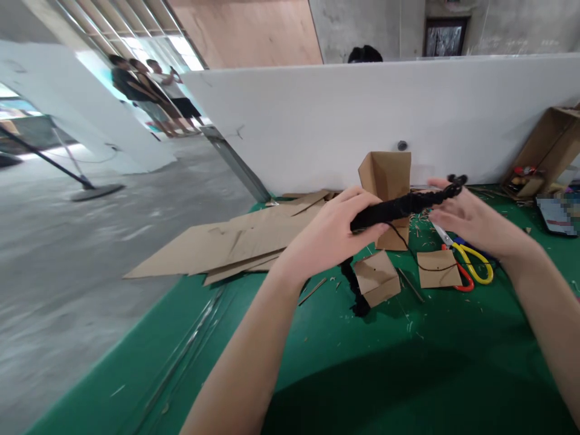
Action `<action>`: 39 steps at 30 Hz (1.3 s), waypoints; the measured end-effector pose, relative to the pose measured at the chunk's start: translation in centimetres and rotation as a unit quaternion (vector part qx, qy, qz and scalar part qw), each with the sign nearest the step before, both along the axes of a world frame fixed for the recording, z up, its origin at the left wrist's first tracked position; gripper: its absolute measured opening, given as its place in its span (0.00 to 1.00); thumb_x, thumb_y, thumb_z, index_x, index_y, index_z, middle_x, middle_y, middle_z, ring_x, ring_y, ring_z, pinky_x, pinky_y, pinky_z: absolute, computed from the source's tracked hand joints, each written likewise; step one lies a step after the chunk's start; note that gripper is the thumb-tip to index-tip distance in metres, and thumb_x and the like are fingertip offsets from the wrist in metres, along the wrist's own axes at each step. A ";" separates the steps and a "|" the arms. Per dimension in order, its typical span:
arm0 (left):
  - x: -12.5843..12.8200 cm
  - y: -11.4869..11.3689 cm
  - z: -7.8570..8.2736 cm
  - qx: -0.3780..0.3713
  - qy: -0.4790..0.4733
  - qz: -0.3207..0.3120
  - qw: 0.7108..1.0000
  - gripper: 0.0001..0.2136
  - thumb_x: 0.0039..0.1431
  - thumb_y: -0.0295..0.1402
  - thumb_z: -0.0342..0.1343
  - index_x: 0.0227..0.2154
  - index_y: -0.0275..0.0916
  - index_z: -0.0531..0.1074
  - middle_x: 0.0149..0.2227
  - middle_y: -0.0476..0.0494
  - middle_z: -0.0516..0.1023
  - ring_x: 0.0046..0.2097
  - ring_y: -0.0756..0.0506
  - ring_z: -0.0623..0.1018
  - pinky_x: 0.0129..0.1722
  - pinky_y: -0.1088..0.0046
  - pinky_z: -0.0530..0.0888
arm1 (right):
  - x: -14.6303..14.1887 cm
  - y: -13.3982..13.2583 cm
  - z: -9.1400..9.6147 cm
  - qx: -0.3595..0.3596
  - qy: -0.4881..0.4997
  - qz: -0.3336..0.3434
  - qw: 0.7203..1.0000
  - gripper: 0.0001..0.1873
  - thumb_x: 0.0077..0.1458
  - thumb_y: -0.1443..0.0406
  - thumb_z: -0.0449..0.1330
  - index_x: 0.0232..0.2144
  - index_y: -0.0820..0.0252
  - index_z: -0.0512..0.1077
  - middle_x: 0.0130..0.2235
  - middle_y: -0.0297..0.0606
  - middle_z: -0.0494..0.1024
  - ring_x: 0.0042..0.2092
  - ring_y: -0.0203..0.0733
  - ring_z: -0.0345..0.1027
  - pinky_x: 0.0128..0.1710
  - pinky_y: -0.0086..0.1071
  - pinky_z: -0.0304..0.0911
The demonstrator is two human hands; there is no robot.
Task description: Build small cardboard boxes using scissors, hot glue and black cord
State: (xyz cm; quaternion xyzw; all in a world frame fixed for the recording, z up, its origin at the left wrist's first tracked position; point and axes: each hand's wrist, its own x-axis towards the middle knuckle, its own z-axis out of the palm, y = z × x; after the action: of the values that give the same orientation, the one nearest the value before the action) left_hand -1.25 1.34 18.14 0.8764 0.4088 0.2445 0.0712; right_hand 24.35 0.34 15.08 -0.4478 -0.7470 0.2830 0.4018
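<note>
My left hand (333, 232) is closed around the near end of a black yarn-wrapped stick (401, 206), held level above the green table (344, 362). My right hand (469, 220) touches the stick's far end, its fingers curled about it near a small black loop. A thin black thread hangs from the stick down to a small cardboard piece (437, 269). A second black wrapped piece (356, 290) lies on the table below my left hand, beside a folded cardboard bit (376, 278).
Yellow-and-red scissors (469, 263) lie under my right hand. A folded cardboard stand (387, 175) is against the white partition (362, 109). Flat cardboard sheets (235, 241) overhang the table's left edge. An open box (548, 151) and a phone (557, 216) are at right. People stand far left.
</note>
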 end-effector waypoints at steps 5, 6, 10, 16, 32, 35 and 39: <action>0.8 0.2 -0.7 -0.019 0.013 0.051 0.998 0.06 0.61 0.36 0.53 0.36 0.39 0.68 0.29 0.48 0.74 0.29 0.46 0.72 0.28 0.72 0.64 | -5.9 -1.0 -1.7 -0.201 0.259 0.211 0.921 0.30 0.55 0.52 0.63 0.58 0.45 0.61 0.58 0.42 0.69 0.48 0.45 0.73 0.45 0.40 0.73; 0.8 0.3 -0.9 -0.024 0.027 0.065 0.997 0.07 0.62 0.37 0.53 0.38 0.39 0.68 0.30 0.47 0.75 0.29 0.45 0.73 0.27 0.72 0.63 | -6.4 -1.2 -2.0 -0.224 0.256 0.213 0.916 0.31 0.55 0.53 0.64 0.58 0.46 0.60 0.57 0.42 0.70 0.43 0.42 0.74 0.40 0.39 0.73; 0.5 0.8 -1.7 -0.008 0.077 0.080 0.994 0.16 0.68 0.35 0.46 0.56 0.38 0.62 0.42 0.38 0.79 0.40 0.39 0.79 0.31 0.70 0.68 | -7.0 -1.7 -2.1 -0.220 0.128 0.105 0.961 0.24 0.61 0.55 0.56 0.58 0.50 0.62 0.42 0.37 0.74 0.25 0.35 0.63 0.26 0.34 0.65; 0.1 1.0 -2.2 0.051 0.240 0.043 0.968 0.22 0.68 0.38 0.50 0.63 0.43 0.61 0.45 0.37 0.75 0.44 0.38 0.78 0.36 0.68 0.69 | -4.9 -1.8 -0.3 0.054 -0.177 -0.047 0.982 0.16 0.66 0.59 0.49 0.32 0.55 0.73 0.30 0.37 0.77 0.30 0.43 0.68 0.29 0.35 0.56; 0.0 0.7 -0.7 0.035 0.128 0.123 0.983 0.21 0.70 0.44 0.43 0.59 0.39 0.63 0.41 0.39 0.81 0.37 0.39 0.80 0.31 0.69 0.69 | 1.0 -2.4 3.1 0.223 -0.112 -0.205 0.946 0.11 0.60 0.60 0.57 0.27 0.52 0.75 0.28 0.37 0.77 0.28 0.43 0.66 0.27 0.36 0.56; -0.1 0.9 -1.1 0.011 0.175 0.026 0.984 0.21 0.70 0.44 0.43 0.61 0.45 0.62 0.45 0.40 0.81 0.41 0.39 0.80 0.36 0.68 0.71 | 1.7 -2.0 2.9 0.284 -0.134 -0.279 0.908 0.12 0.62 0.61 0.54 0.29 0.53 0.75 0.28 0.39 0.75 0.30 0.45 0.66 0.30 0.38 0.57; -0.7 0.9 -0.8 -0.011 0.163 -0.068 0.984 0.17 0.69 0.40 0.45 0.57 0.45 0.66 0.51 0.42 0.79 0.47 0.40 0.79 0.42 0.67 0.72 | 3.3 -0.4 2.1 0.282 -0.218 -0.325 0.876 0.13 0.61 0.61 0.53 0.31 0.54 0.76 0.31 0.43 0.76 0.36 0.51 0.69 0.36 0.41 0.59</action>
State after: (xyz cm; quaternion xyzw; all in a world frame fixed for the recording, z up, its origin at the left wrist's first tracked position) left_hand -1.91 2.24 17.30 0.9295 0.3569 0.0881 0.0301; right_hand 27.63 -0.11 17.18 -0.5831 -0.6765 -0.1910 0.4073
